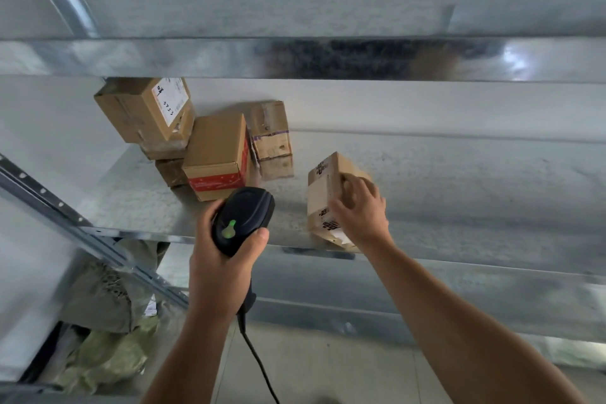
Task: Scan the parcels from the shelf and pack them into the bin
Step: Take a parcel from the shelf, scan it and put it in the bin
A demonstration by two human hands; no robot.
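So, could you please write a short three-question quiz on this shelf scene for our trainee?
1. True or false: the left hand grips the scanner.
2. Choose one: the right hand holds A) a box near the front edge of the shelf, B) a bag, C) nothing.
3. Fill in: the taped box beyond the scanner bears ___ tape.

Key: 1 true; 2 A; 3 red.
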